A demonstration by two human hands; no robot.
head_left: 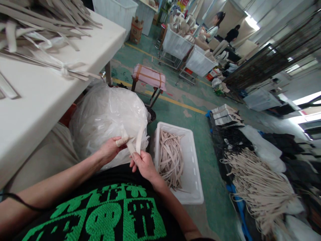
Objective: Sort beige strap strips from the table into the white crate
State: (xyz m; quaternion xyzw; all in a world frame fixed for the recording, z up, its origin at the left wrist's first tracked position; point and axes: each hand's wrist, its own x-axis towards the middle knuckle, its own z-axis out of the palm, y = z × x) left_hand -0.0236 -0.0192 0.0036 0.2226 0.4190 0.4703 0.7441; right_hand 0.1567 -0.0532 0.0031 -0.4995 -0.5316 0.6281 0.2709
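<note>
My left hand [111, 149] and my right hand [143, 164] both pinch one beige strap [135, 142] in front of my chest. The strap bends in a loop between them, one end rising toward a big clear plastic bag [105, 113]. A taped finger of the left hand presses on the strap's left end. The right thumb and fingers grip its lower part. Just right of my hands lies a white plastic bin [193, 167] with several similar beige straps [170, 157] piled in it.
A white table [37, 97] at the left carries a heap of straps [37, 23]. A pink-cushioned stool [149, 76] stands beyond the bag. Piles of beige cords [258, 187] and dark goods lie on the green floor at right. Two people work by white carts [198, 60] far back.
</note>
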